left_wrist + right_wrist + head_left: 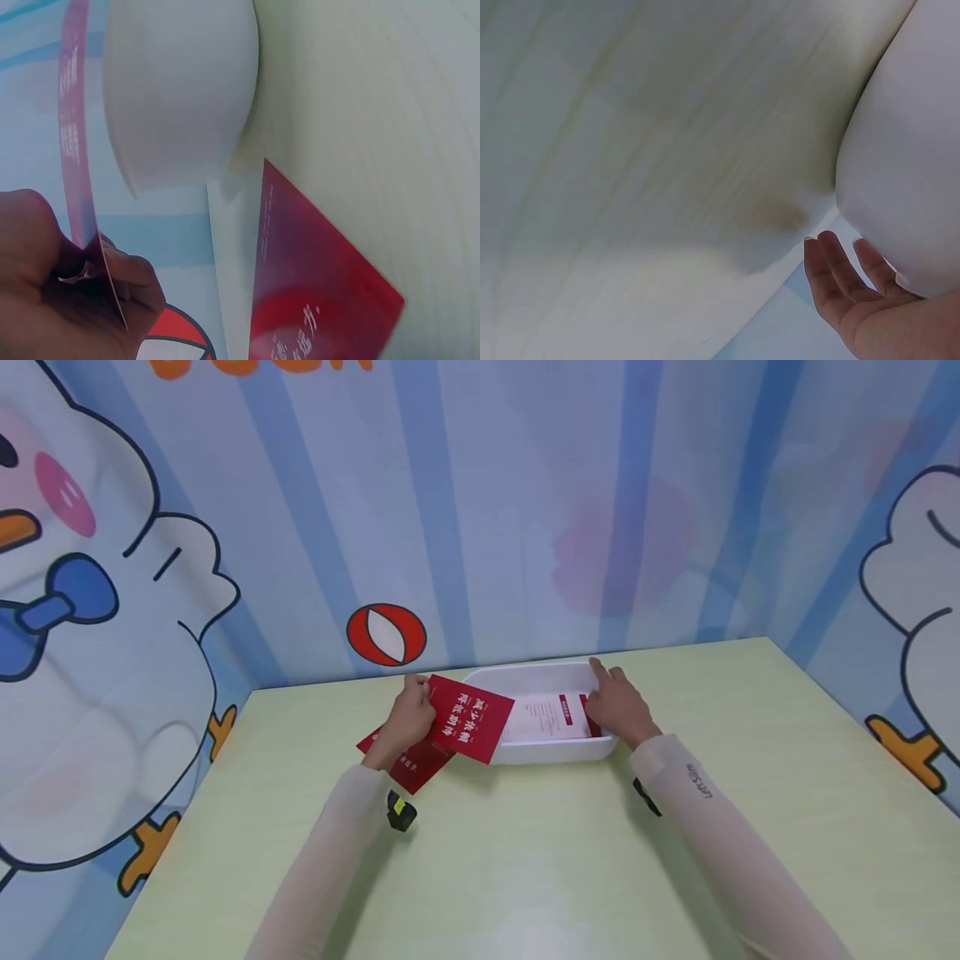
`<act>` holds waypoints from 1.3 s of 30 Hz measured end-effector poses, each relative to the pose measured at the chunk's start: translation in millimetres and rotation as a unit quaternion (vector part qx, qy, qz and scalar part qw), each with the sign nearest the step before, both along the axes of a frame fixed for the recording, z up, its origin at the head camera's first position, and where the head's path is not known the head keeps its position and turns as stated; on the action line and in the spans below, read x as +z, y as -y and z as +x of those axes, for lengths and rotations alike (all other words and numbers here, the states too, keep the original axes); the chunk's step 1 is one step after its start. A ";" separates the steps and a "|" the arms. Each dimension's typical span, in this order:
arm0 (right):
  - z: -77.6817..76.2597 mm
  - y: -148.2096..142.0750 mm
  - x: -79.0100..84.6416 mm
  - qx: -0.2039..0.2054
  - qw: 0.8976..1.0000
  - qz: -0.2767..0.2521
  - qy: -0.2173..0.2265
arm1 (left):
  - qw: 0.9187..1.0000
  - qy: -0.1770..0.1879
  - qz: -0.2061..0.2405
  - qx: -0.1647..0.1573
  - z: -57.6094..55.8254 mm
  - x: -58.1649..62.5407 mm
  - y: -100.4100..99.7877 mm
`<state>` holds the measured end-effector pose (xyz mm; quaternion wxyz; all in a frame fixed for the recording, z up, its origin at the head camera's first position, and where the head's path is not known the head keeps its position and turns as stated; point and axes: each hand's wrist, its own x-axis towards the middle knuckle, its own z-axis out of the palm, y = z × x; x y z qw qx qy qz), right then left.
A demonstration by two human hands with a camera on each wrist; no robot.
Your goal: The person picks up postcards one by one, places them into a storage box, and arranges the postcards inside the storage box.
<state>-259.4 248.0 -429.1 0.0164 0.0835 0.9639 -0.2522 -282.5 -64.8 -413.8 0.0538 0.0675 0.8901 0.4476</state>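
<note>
My left hand (411,714) pinches a red card (468,718) with white writing, at the left end of a white tray (551,752). In the left wrist view that card (77,142) stands nearly edge-on between thumb and fingers. A second red card (420,767) is below the hand; the left wrist view shows this lower card (322,277) over the table. My right hand (621,706) holds the tray's right end, the rim between thumb side and fingers; the right wrist view shows its fingers (840,270) outside the wall. The thumb's contact is hidden there.
Inside the tray lie white printed sheets (536,718) with red parts, partly under the right hand. The tray stands near the back edge of the pale table (525,852). A blue striped backdrop (510,527) with cartoon figures rises behind it.
</note>
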 end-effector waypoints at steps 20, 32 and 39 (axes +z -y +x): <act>-2.1 0.5 2.2 -0.003 1.000 0.003 0.002 | 1.000 -0.003 0.023 -0.009 -4.0 7.0 -24.6; -0.7 -0.1 3.2 0.000 1.000 0.008 0.002 | 1.000 -0.015 0.018 -0.006 -3.6 10.8 -40.6; 0.9 -0.4 0.1 -0.004 1.000 0.008 0.003 | 0.999 -0.042 0.000 -0.021 -0.8 12.8 -48.3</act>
